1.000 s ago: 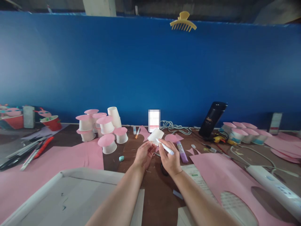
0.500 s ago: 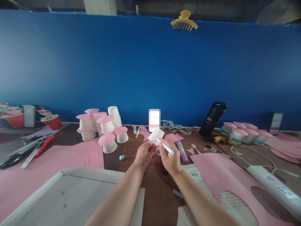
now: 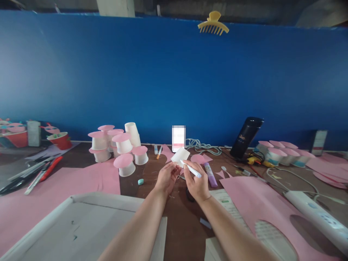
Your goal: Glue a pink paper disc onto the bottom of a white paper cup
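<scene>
My left hand has its fingers closed around the lower end of a small white paper cup, which is tilted above the dark table. In my right hand is a slim white and pale-lavender marker pen, pinched in a writing grip. The pen's tip meets the cup's side or sits very close to it; any mark there is too small to see. Just right of my right hand lies a purple glue stick. A pink paper disc rests beyond the hands.
White cups topped with pink discs cluster at left, and more stand at right. A phone leans against the blue partition. Nearby are a black flask, a power strip, pink sheets and a teal eraser-like piece.
</scene>
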`<state>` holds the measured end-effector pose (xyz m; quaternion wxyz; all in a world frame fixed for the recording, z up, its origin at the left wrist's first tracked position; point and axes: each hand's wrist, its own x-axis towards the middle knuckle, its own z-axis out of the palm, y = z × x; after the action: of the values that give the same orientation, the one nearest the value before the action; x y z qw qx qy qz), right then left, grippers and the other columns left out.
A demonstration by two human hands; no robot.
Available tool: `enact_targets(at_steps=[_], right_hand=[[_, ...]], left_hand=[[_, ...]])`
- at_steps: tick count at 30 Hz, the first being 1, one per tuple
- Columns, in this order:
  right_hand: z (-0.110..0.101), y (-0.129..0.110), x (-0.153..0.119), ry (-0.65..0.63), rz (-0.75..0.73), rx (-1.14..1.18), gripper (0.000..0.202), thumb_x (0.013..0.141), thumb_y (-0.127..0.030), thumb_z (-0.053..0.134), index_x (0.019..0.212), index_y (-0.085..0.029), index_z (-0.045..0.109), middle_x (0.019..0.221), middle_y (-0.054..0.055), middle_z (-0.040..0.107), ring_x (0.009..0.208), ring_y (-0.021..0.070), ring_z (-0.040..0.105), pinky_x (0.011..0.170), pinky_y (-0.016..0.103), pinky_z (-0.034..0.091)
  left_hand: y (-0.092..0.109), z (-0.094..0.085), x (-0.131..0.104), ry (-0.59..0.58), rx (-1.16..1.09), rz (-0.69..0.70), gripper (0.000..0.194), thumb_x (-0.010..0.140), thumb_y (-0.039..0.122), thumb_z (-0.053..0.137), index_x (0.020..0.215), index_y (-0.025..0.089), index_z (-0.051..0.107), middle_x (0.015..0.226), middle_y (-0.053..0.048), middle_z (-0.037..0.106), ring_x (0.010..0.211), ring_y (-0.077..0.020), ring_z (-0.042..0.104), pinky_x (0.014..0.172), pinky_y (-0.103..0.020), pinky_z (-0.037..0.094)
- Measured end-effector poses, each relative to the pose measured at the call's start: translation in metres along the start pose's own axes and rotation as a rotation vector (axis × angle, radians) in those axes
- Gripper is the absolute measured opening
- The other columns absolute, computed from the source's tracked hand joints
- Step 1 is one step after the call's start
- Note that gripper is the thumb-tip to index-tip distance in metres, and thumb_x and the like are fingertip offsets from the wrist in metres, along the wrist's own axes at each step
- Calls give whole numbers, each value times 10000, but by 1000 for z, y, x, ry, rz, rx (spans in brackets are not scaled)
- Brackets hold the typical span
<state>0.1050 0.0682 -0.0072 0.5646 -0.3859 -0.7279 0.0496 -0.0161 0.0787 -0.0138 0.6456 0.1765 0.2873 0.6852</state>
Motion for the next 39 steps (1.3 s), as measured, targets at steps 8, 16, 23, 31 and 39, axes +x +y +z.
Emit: enact_targets(at_steps=[8, 16, 23, 31, 39], right_hand=[[-1, -1, -1, 4, -6, -10, 207, 886, -208, 509, 1048, -191, 638, 973, 75, 687, 920, 201, 629, 843, 355, 511], [-1, -1, 0, 16, -9, -27, 217, 892, -226, 498, 1051, -198, 643, 979, 83, 692, 920, 210, 638, 842, 368, 519], [-1, -2, 1, 26, -14, -34, 205, 889, -209, 506, 1039, -191, 645, 975, 77, 693, 920, 202, 632, 845, 361, 509], [-1, 0, 1, 44, -23, -42, 208, 891, -224, 501, 1034, -194, 649, 970, 80, 696, 923, 207, 637, 834, 360, 515], [-1, 0, 2, 51, -34, -45, 216, 896, -240, 487, 1032, -199, 649, 969, 82, 697, 912, 210, 643, 834, 369, 520]], left_hand=[[-1, 0, -1, 3, 8, -1, 67, 726, 83, 644, 664, 108, 654, 647, -24, 620, 629, -83, 599, 711, -197, 528], [1, 2, -2, -3, 6, -4, 94, 732, 70, 620, 649, 107, 644, 643, -26, 610, 620, -84, 594, 718, -199, 518], [0, -1, -1, -17, 1, 0, 90, 730, 77, 626, 647, 103, 648, 635, -22, 604, 618, -80, 585, 705, -196, 521], [0, 0, -2, -21, -8, 8, 69, 708, 79, 651, 646, 106, 643, 641, -24, 606, 623, -83, 583, 704, -205, 524], [0, 0, -1, -25, 23, -9, 49, 693, 95, 665, 647, 101, 649, 630, -23, 616, 610, -80, 588, 695, -197, 522]])
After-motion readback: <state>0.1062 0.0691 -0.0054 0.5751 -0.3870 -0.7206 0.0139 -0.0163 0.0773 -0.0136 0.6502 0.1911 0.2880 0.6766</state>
